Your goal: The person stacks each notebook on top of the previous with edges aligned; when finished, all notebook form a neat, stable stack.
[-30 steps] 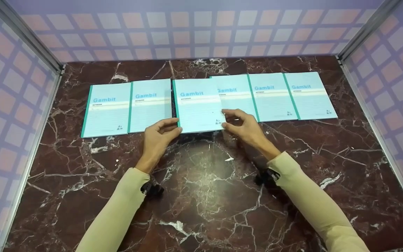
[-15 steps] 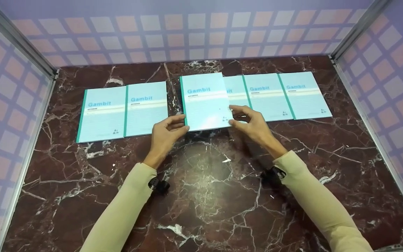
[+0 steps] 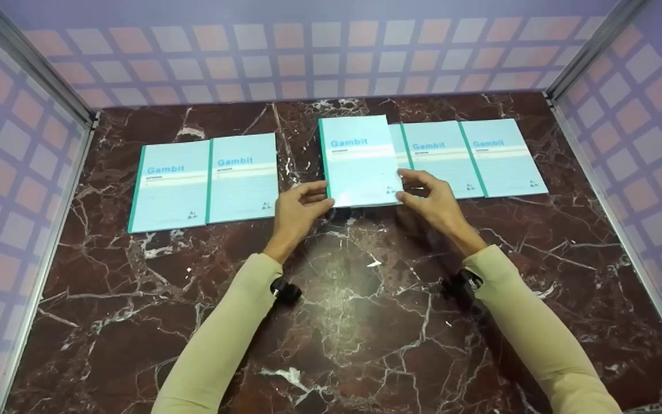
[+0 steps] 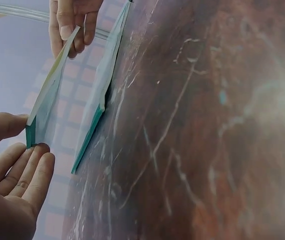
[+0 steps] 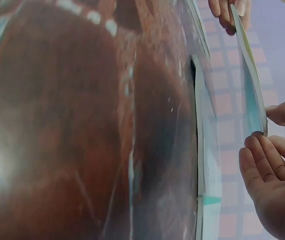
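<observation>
A pale blue "Gambit" notebook (image 3: pixel 361 167) with a green spine is held above the table by both hands. My left hand (image 3: pixel 299 214) pinches its lower left corner at the spine, thumb on top and fingers beneath, as the left wrist view shows. On the opposite edge, near the lower right corner, my right hand (image 3: pixel 433 198) pinches it likewise. In the right wrist view the held notebook (image 5: pixel 252 75) is apart from those lying flat. It covers most of a notebook (image 3: pixel 400 146) underneath, whose right strip shows.
Two matching notebooks (image 3: pixel 242 178) lie side by side at the left. Two more (image 3: pixel 503 158) lie fully visible at the right, adjoining the covered one. The dark red marble table (image 3: pixel 342 322) is bounded by checked walls (image 3: pixel 308 57) at the back and sides.
Both hands have carried the notebook to the right and slightly away from me, over the third notebook from the right. The second notebook from the left is now fully uncovered.
</observation>
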